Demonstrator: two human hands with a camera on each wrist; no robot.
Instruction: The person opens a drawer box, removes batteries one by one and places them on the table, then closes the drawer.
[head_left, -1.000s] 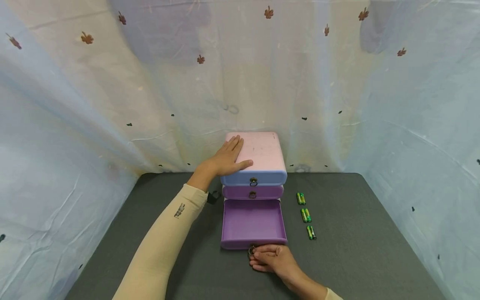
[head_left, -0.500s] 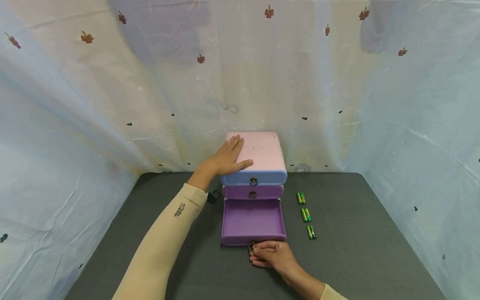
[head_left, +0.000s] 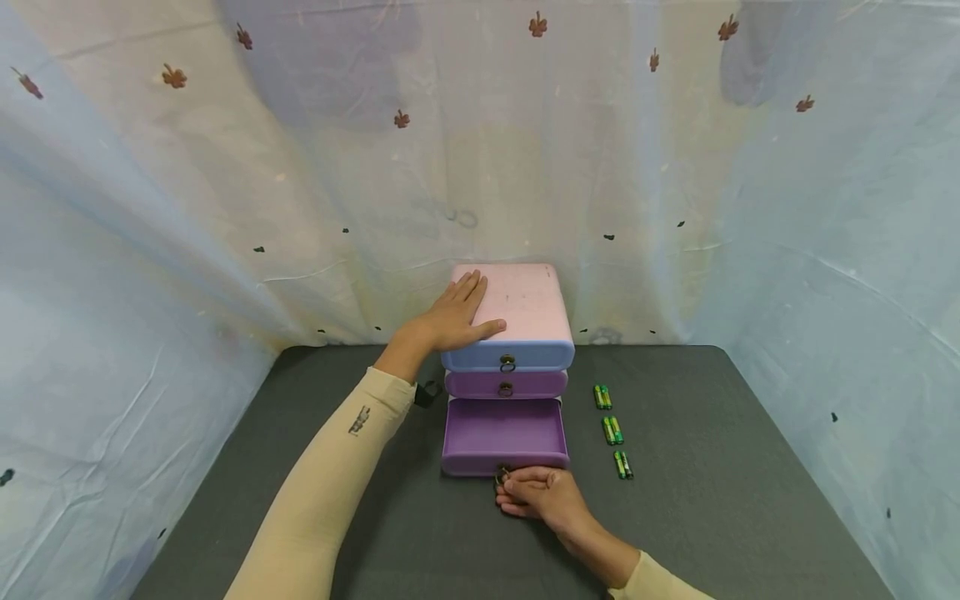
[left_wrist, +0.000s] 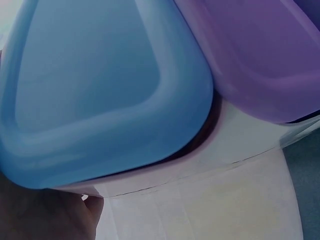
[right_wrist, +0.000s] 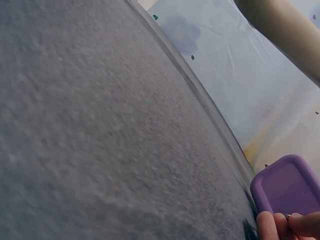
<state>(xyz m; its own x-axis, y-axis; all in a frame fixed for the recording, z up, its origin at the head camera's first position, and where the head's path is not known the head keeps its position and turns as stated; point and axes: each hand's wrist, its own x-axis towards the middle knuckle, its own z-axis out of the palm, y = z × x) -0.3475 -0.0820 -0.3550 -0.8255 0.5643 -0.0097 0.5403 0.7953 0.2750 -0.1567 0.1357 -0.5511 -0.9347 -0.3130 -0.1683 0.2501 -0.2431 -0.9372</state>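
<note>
A small chest of drawers [head_left: 525,304] with a pink top stands at the back of the table. My left hand [head_left: 450,321] rests flat on the left part of its top, fingers spread. The blue top drawer [head_left: 480,357] and the purple middle drawer [head_left: 472,384] are pushed in. The purple bottom drawer [head_left: 506,429] sticks out toward me, with nothing in its visible part. At its front, my right hand [head_left: 543,497] pinches the metal ring pull [head_left: 502,476] between thumb and fingers. The right wrist view shows those fingertips [right_wrist: 267,225] against the purple drawer front.
Several green batteries lie in pairs right of the chest: a far pair [head_left: 603,397], a middle pair [head_left: 612,430] and a near pair [head_left: 622,464]. A patterned curtain [head_left: 495,167] hangs behind the dark grey table [head_left: 720,483].
The bottom drawer has slid part of the way back toward the chest, with my right hand moving along at its ring. My left hand has stayed in place on the top.
</note>
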